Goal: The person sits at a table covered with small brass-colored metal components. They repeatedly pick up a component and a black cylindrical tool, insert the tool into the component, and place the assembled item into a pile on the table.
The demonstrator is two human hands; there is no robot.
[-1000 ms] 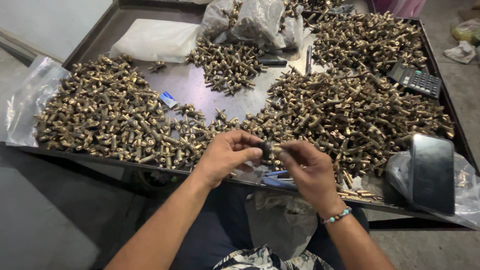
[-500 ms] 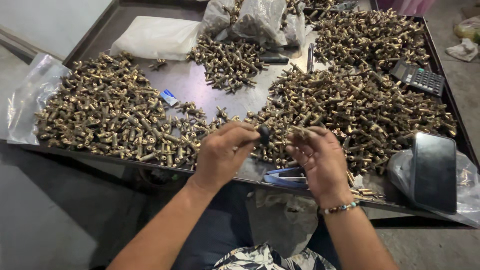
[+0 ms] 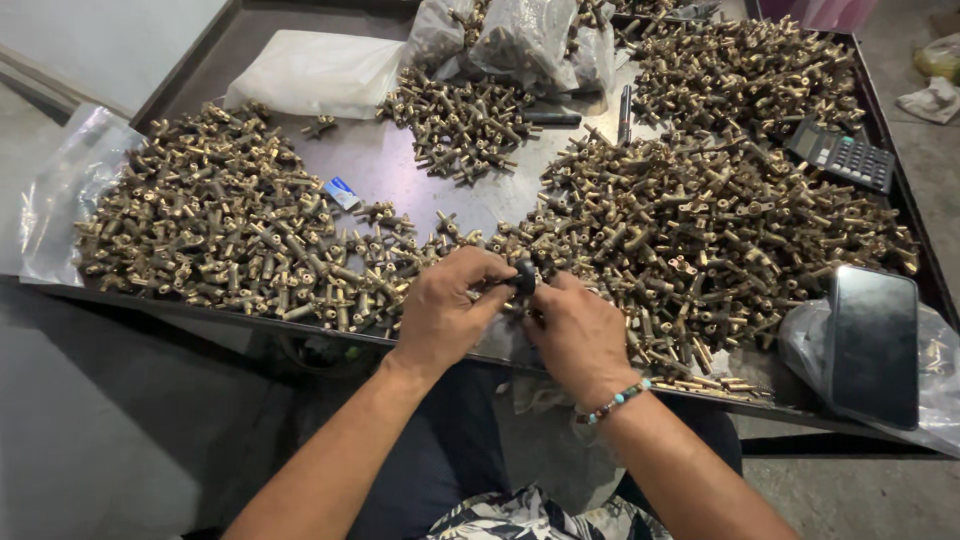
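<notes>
Both hands meet at the near edge of the metal tray (image 3: pixel 400 175): the left hand (image 3: pixel 445 315) pinches a small dark fitting (image 3: pixel 524 276) between thumb and fingertips, and the right hand (image 3: pixel 575 335), with a beaded bracelet (image 3: pixel 617 400) on its wrist, closes its fingers on the same piece from the other side, so the fitting sits right between the two hands, just above the tray's front rim. Directly beyond the knuckles lies a large heap of brass fittings (image 3: pixel 700 230), spreading away to the right of the right hand. Another broad heap (image 3: pixel 220 230) lies to the left of the left hand, and a smaller cluster (image 3: pixel 460 125) sits farther out, straight ahead. A small blue-and-white packet (image 3: pixel 341 192) rests between the left heap and that cluster. Right of the right hand a dark phone (image 3: pixel 872 345) lies on a clear plastic bag (image 3: pixel 940 370); farther out on that side is a calculator (image 3: pixel 842 156). A white bag (image 3: pixel 315 72) lies far ahead of the left hand.
</notes>
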